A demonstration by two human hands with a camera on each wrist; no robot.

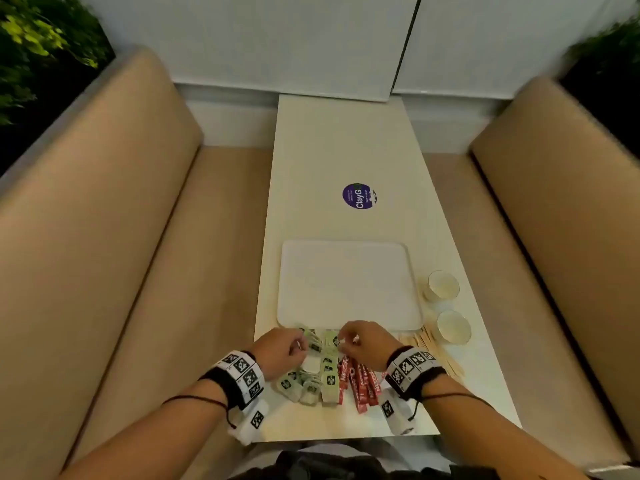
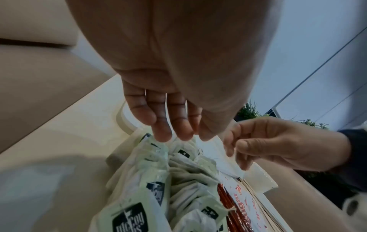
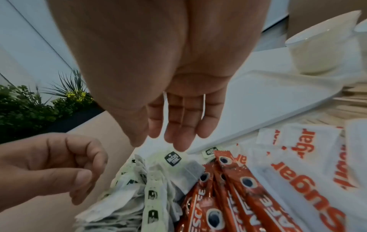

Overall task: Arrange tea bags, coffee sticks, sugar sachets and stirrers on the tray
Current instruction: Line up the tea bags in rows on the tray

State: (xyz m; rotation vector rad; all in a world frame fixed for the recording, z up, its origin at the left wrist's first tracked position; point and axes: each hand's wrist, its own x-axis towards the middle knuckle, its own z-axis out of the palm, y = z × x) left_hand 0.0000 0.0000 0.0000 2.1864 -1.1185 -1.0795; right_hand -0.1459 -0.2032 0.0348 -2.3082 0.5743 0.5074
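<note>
A heap of pale green tea bags point(image 1: 313, 375) lies on the table just in front of the white tray point(image 1: 346, 258), which holds nothing. Red coffee sticks point(image 1: 360, 382) lie to the right of the heap. White sugar sachets point(image 3: 301, 164) with orange print lie further right, hidden under my right wrist in the head view. Wooden stirrers point(image 1: 433, 348) lie beside them. My left hand point(image 1: 299, 344) hovers over the heap's far end with its fingertips point(image 2: 163, 135) touching a tea bag and nothing gripped. My right hand point(image 1: 346, 341) hangs just above a tea bag label point(image 3: 172, 158), fingers loose and holding nothing.
Two paper cups point(image 1: 443, 285) point(image 1: 453, 327) stand at the table's right edge beside the tray. A round purple sticker point(image 1: 359, 196) sits on the table beyond the tray. Beige benches point(image 1: 121, 254) flank the narrow table on both sides.
</note>
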